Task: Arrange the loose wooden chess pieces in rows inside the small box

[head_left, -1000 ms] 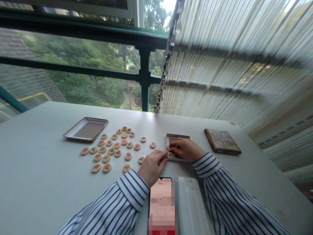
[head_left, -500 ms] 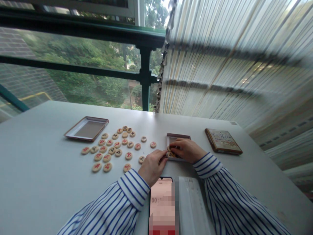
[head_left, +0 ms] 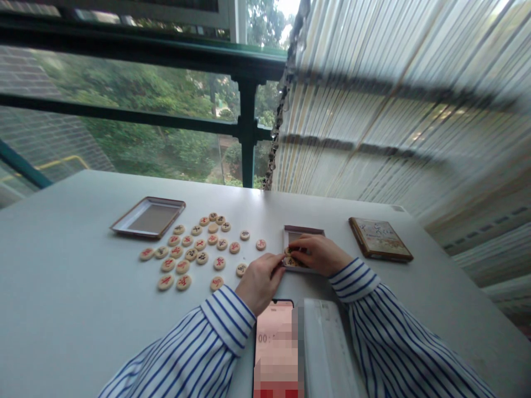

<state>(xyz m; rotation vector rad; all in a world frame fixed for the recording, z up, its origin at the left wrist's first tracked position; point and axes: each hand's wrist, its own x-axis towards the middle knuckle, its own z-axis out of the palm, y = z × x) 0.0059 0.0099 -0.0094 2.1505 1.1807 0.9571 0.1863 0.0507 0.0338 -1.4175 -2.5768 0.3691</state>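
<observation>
Round wooden Chinese chess pieces (head_left: 199, 244) with red or black characters lie scattered to the left of a small open box (head_left: 305, 228). My left hand (head_left: 260, 281) is closed at the box's near left corner, its fingertips pressed to the edge. Reaching in from the right, my right hand (head_left: 321, 255) has its fingers on a Chinese chess piece (head_left: 287, 251) inside the box. Another piece (head_left: 291, 262) lies in the near left corner there. My right hand covers much of the box's inside.
A shallow tray-like lid (head_left: 150, 218) rests at the back left of the white table (head_left: 83, 276). To the right lies a brown-edged case (head_left: 380, 239) with a printed top. A phone (head_left: 277, 354) and a whitish, clear-looking case (head_left: 329, 348) sit near me, between my forearms.
Both hands keep their place at the box, with hardly any finger movement. The whole view has shifted very slightly.
</observation>
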